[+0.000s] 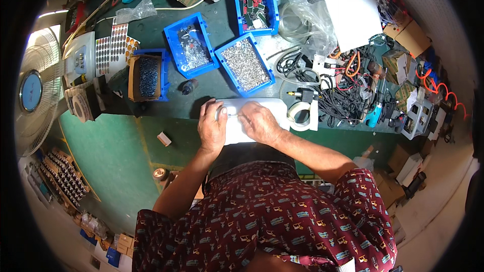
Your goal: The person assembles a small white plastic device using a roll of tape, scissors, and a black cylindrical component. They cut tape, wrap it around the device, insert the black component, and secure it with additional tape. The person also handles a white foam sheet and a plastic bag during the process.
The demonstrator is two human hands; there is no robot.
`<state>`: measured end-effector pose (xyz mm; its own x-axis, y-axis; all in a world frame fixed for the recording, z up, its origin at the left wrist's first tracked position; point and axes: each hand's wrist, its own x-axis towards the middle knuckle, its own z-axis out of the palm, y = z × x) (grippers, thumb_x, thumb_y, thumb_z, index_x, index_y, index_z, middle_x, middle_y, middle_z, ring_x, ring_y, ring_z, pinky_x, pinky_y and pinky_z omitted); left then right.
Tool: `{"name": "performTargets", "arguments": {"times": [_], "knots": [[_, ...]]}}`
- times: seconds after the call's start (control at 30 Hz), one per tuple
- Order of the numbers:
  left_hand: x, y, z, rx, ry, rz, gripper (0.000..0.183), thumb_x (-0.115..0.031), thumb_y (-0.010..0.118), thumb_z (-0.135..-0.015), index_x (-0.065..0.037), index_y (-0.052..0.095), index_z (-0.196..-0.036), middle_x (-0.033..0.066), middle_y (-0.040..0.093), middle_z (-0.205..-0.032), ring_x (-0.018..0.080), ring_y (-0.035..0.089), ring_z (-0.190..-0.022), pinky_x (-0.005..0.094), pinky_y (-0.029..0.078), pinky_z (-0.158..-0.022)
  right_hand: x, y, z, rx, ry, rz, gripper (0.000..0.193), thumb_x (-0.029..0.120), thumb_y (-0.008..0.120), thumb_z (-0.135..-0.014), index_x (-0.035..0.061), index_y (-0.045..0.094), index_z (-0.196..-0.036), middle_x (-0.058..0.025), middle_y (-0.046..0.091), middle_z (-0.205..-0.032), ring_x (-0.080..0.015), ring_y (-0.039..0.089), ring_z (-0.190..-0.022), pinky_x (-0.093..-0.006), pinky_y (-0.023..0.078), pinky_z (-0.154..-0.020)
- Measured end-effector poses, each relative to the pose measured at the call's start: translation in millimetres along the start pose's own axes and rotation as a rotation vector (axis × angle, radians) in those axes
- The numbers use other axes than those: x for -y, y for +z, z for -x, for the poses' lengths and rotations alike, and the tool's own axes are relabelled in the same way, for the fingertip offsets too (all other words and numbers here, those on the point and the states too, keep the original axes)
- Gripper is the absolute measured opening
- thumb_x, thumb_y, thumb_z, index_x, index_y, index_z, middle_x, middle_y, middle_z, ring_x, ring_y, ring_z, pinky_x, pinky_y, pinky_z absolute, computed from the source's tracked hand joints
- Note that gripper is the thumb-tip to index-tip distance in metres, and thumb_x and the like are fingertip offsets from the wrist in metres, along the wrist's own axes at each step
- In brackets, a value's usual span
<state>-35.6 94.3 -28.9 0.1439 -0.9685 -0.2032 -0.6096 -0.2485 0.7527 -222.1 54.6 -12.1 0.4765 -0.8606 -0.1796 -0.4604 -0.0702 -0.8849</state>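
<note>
A white rounded plastic housing (237, 134) rests at the front edge of the green worktable, close to my body. My left hand (212, 127) grips its left end, with the thumb lying over the top. The bent fingers of my right hand (260, 122) are pinched together over the housing's upper middle. Whatever sits between those fingertips is too small and too covered to make out. Just beyond the housing stands a blue bin (259, 89) full of small silvery metal parts. A small dark bottle (189, 87) is beyond my left hand.
More blue bins (201, 71) with small parts stand farther back. A tape roll (298, 116) lies right of the housing, beside tangled black cables (343, 102) and a teal power screwdriver (373, 115). A white board (349, 7) is at the back right, a fan (40, 88) at far left.
</note>
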Motion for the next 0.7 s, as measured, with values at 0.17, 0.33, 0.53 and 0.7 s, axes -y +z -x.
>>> {"name": "performTargets", "arguments": {"times": [0.17,0.33,0.53,0.7], "knots": [[1,-1,3,0.012,0.015,-0.021,0.024,-0.021,0.065,-0.096,-0.005,0.066,-0.114,0.0188,0.061,-0.127,0.0377,0.063,-0.11,0.0446,0.051,-0.091,-1,2,0,0.032,0.0,-0.031,0.009,0.004,0.065,-0.084,-0.0003,0.058,-0.088,-0.02,0.06,-0.086,-0.0436,0.06,-0.086,-0.0514,0.05,-0.075],[-8,-2,3,0.0,-0.018,-0.009,0.022,-0.017,0.06,-0.099,-0.002,0.066,-0.112,0.0214,0.062,-0.122,0.0381,0.061,-0.111,0.0443,0.049,-0.095,1,6,2,-0.001,-0.018,0.005,0.009,0.006,0.064,-0.085,-0.0005,0.058,-0.086,-0.0201,0.06,-0.084,-0.0436,0.06,-0.086,-0.0519,0.05,-0.076],[3,3,2,-0.044,0.035,-0.059,0.023,-0.025,0.062,-0.098,-0.008,0.067,-0.112,0.0161,0.064,-0.118,0.0383,0.063,-0.106,0.0465,0.051,-0.088,3,4,4,-0.013,-0.031,0.096,0.011,0.011,0.061,-0.088,0.0,0.06,-0.088,-0.0216,0.065,-0.089,-0.0438,0.063,-0.088,-0.052,0.051,-0.078],[-2,0,-1,-0.098,0.049,-0.067,0.025,-0.026,0.057,-0.101,-0.004,0.066,-0.107,0.0186,0.067,-0.101,0.0393,0.064,-0.096,0.0472,0.05,-0.084,1,-19,21,-0.036,-0.082,0.337,0.024,0.025,0.065,-0.091,0.0023,0.065,-0.099,-0.0196,0.069,-0.097,-0.0403,0.066,-0.095,-0.0495,0.053,-0.083]]}}
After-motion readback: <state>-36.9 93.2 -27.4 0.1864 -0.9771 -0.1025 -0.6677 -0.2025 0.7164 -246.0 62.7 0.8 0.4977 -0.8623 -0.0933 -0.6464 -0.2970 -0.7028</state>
